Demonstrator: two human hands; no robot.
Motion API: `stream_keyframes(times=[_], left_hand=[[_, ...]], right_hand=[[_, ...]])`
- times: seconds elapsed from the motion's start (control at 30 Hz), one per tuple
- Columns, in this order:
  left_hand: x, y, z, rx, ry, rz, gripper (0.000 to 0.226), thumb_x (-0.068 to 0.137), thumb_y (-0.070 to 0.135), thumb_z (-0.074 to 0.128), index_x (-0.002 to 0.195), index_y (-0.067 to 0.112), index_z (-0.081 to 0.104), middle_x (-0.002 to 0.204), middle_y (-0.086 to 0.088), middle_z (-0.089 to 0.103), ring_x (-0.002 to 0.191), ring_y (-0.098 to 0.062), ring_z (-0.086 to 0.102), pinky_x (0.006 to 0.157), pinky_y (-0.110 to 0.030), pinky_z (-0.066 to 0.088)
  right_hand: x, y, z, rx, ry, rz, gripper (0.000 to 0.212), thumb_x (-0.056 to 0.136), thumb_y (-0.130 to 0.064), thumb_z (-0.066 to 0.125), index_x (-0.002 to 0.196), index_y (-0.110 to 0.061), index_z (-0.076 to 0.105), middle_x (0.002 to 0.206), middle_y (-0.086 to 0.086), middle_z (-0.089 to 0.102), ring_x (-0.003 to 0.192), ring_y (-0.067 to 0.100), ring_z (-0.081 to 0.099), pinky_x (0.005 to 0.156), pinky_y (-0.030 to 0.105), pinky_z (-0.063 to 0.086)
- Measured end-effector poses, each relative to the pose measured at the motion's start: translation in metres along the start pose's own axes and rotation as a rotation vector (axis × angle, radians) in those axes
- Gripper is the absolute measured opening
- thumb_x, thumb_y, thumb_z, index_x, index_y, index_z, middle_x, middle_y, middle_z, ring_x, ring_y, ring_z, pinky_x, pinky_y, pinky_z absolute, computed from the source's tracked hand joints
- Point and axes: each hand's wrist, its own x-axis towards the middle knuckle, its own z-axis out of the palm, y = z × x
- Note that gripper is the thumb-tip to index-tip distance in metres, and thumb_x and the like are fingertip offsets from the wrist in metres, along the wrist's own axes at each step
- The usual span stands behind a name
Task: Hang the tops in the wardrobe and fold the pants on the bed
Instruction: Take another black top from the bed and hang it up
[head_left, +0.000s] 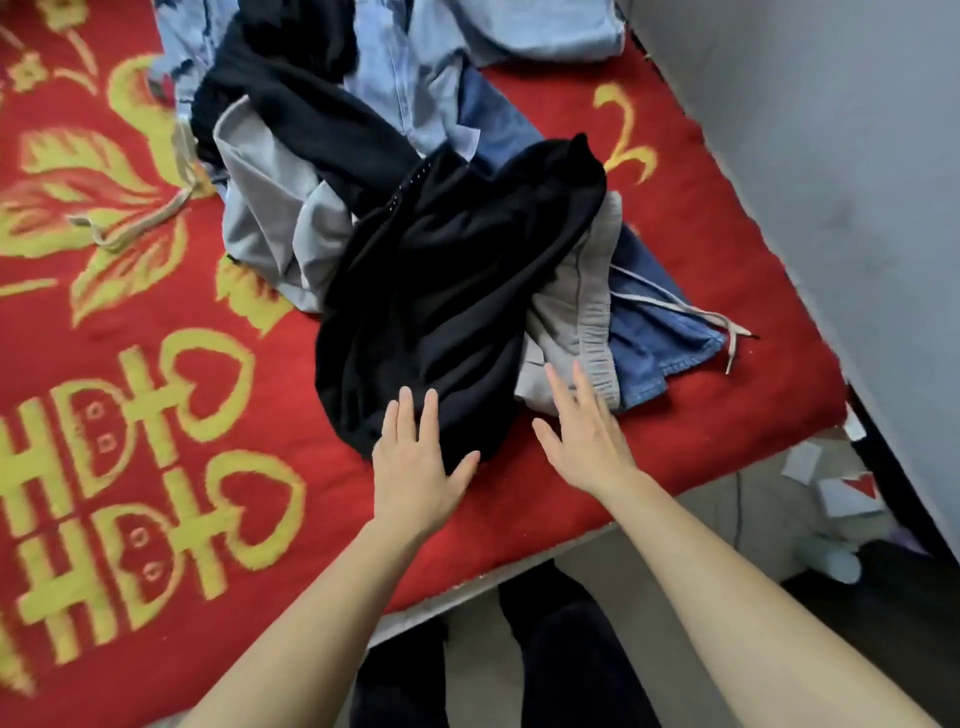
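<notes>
1. Black garment (457, 291): crumpled, at the near end of a clothes heap on the red patterned bedspread (156, 415).
2. Grey drawstring pants (576, 322): just beside it, partly beneath it, lying over blue denim (670, 332).
3. Left hand (415, 457): flat, fingers spread, resting on the black garment's near edge.
4. Right hand (582, 441): flat, fingers straight, tips at the grey waistband.

Clothes pile (415, 234) w/ far end off-frame.
</notes>
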Motion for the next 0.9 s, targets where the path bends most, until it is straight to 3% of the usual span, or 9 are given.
stream_keyframes(times=[0.13, 0.23, 0.3, 0.37, 0.43, 0.5, 0.67, 0.8, 0.9], left_hand=[[0.026, -0.002, 0.045, 0.106, -0.022, 0.037, 0.091, 0.089, 0.037, 0.063, 0.157, 0.016, 0.007, 0.152, -0.007, 0.04, 0.142, -0.022, 0.034, 0.118, -0.045, 0.018], [0.042, -0.004, 0.044, -0.002, 0.046, -0.091, 0.058, 0.088, 0.009, 0.05, 0.145, 0.016, 0.042, 0.104, -0.011, 0.068, 0.099, -0.033, 0.061, 0.095, -0.044, 0.042], [0.048, -0.009, 0.031, -0.262, 0.067, -0.211, 0.035, 0.083, 0.006, 0.047, 0.109, 0.018, 0.066, 0.086, -0.011, 0.07, 0.08, -0.036, 0.059, 0.073, -0.04, 0.045], [0.055, -0.025, 0.016, -0.684, 0.118, -0.476, 0.025, 0.074, 0.002, 0.044, 0.074, 0.017, 0.064, 0.067, -0.004, 0.06, 0.066, -0.026, 0.051, 0.061, -0.033, 0.041], [0.062, -0.05, -0.001, -1.217, 0.307, -0.828, 0.026, 0.072, 0.002, 0.042, 0.067, 0.015, 0.064, 0.067, -0.001, 0.057, 0.065, -0.021, 0.053, 0.059, -0.031, 0.044], [0.064, -0.09, -0.012, -1.424, 0.447, -1.069, 0.028, 0.076, 0.005, 0.043, 0.078, 0.014, 0.069, 0.074, 0.002, 0.063, 0.066, -0.021, 0.059, 0.06, -0.031, 0.049], [0.026, -0.187, -0.001, -0.954, 0.487, -1.072, 0.028, 0.084, 0.019, 0.037, 0.086, 0.014, 0.065, 0.101, -0.007, 0.067, 0.091, -0.029, 0.06, 0.085, -0.037, 0.05], [-0.02, -0.237, 0.021, -0.411, 0.332, -0.689, 0.047, 0.09, 0.059, 0.031, 0.077, 0.016, 0.048, 0.069, -0.002, 0.054, 0.073, -0.032, 0.052, 0.065, -0.038, 0.036], [-0.05, -0.258, 0.034, -0.104, 0.243, -0.44, 0.04, 0.091, 0.06, 0.048, 0.096, 0.022, 0.056, 0.063, -0.001, 0.053, 0.057, -0.03, 0.052, 0.055, -0.032, 0.033]], right_hand=[[0.019, 0.024, 0.034, -0.077, -0.138, -0.068, 0.074, 0.099, -0.034, 0.051, 0.159, -0.029, 0.007, 0.16, 0.002, 0.026, 0.144, 0.026, 0.025, 0.112, 0.047, 0.036], [0.023, 0.026, 0.041, -0.055, -0.06, -0.045, 0.071, 0.096, -0.034, 0.057, 0.157, -0.027, 0.021, 0.15, -0.003, 0.043, 0.134, 0.026, 0.037, 0.105, 0.046, 0.041], [0.028, 0.02, 0.043, 0.004, -0.033, 0.024, 0.065, 0.096, -0.033, 0.054, 0.155, -0.03, 0.027, 0.147, -0.002, 0.046, 0.133, 0.029, 0.038, 0.105, 0.048, 0.039], [0.034, 0.011, 0.043, 0.074, -0.022, 0.112, 0.058, 0.097, -0.029, 0.05, 0.153, -0.03, 0.034, 0.145, 0.003, 0.048, 0.133, 0.032, 0.038, 0.107, 0.051, 0.038], [0.037, -0.004, 0.043, 0.137, 0.002, 0.199, 0.054, 0.097, -0.032, 0.049, 0.15, -0.025, 0.039, 0.145, 0.009, 0.046, 0.135, 0.034, 0.038, 0.109, 0.052, 0.036], [0.033, -0.025, 0.047, 0.081, 0.127, 0.228, 0.055, 0.098, -0.039, 0.049, 0.148, -0.02, 0.039, 0.15, 0.013, 0.037, 0.138, 0.034, 0.033, 0.113, 0.051, 0.029], [0.025, -0.102, 0.071, 0.116, 0.362, 0.097, 0.06, 0.098, -0.048, 0.05, 0.146, -0.013, 0.04, 0.153, 0.014, 0.031, 0.142, 0.03, 0.027, 0.115, 0.048, 0.019], [0.041, -0.157, 0.089, 0.747, 0.257, 0.276, 0.094, 0.088, -0.062, 0.059, 0.157, -0.016, 0.015, 0.161, 0.008, 0.022, 0.147, 0.02, 0.026, 0.119, 0.033, 0.022], [0.053, -0.182, 0.104, 1.049, 0.142, 0.519, 0.114, 0.078, -0.066, 0.067, 0.158, -0.026, -0.005, 0.165, 0.001, 0.015, 0.147, 0.018, 0.025, 0.113, 0.031, 0.025]])
